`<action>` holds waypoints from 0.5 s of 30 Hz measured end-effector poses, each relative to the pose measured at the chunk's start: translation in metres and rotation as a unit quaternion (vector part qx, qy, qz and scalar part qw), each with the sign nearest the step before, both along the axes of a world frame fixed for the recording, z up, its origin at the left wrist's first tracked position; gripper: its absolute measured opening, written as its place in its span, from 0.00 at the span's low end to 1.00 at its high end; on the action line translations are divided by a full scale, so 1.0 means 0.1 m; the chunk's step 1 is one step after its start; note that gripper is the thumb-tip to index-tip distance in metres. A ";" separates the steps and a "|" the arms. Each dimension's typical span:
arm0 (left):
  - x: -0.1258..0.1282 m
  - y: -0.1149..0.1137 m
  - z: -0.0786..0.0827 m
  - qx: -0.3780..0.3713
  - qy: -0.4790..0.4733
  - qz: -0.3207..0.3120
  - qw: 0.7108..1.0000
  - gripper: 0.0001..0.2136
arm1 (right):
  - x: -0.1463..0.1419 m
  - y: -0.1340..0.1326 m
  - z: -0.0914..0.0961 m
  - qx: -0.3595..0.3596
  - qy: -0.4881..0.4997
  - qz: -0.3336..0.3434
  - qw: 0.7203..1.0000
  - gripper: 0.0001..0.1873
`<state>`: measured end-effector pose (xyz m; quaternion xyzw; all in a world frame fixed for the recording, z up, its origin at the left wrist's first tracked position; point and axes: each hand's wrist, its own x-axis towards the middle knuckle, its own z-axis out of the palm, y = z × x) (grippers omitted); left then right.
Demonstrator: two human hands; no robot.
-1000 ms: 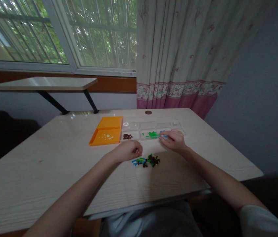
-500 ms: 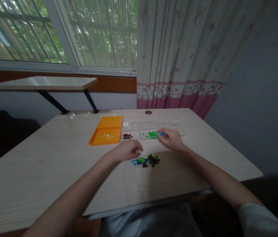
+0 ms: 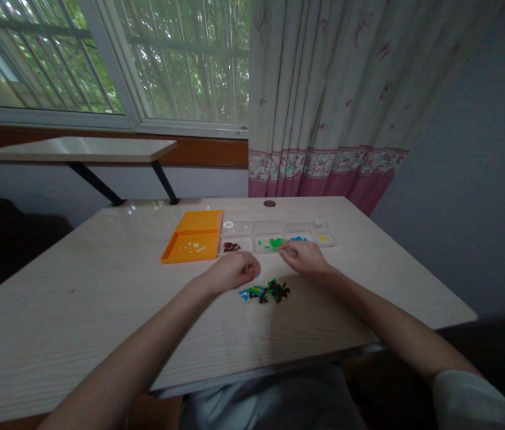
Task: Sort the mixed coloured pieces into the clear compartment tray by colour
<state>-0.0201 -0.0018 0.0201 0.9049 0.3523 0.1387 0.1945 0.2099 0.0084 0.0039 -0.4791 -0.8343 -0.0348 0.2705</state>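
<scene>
A small heap of mixed beads (image 3: 268, 291) in blue, green and dark colours lies on the pale wooden table (image 3: 100, 310). My left hand (image 3: 233, 270) rests curled just left of and above the heap, fingers closed on something I cannot make out. My right hand (image 3: 304, 258) hovers between the heap and the clear compartment tray (image 3: 274, 230), its fingers pinched together near the tray's green compartment. The tray holds brown beads (image 3: 231, 246), green beads (image 3: 274, 243), blue beads (image 3: 298, 239) and yellow beads (image 3: 324, 239) in separate cells.
An orange lid (image 3: 195, 237) with a few pale beads in it lies open left of the tray. A cable hole (image 3: 269, 203) sits near the table's far edge. A curtain (image 3: 333, 95) and window are behind, a second table (image 3: 77, 150) at left.
My right hand has drawn back from over the blue compartment, leftward and toward me, uncovering the blue and yellow beads. My left hand has stayed put.
</scene>
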 end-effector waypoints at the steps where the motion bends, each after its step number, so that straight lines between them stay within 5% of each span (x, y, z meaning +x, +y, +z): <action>1: 0.01 0.00 0.00 -0.005 -0.020 0.015 1.000 0.08 | -0.03 -0.03 -0.02 -0.006 -0.006 0.020 1.000 0.09; 6: 0.06 -0.03 0.03 -0.019 -0.098 0.053 0.994 0.06 | -0.19 -0.17 -0.12 0.011 -0.022 0.100 0.995 0.08; 15: 0.07 -0.06 0.05 0.009 -0.066 0.045 0.997 0.05 | -0.24 -0.23 -0.17 0.065 -0.015 0.133 0.989 0.09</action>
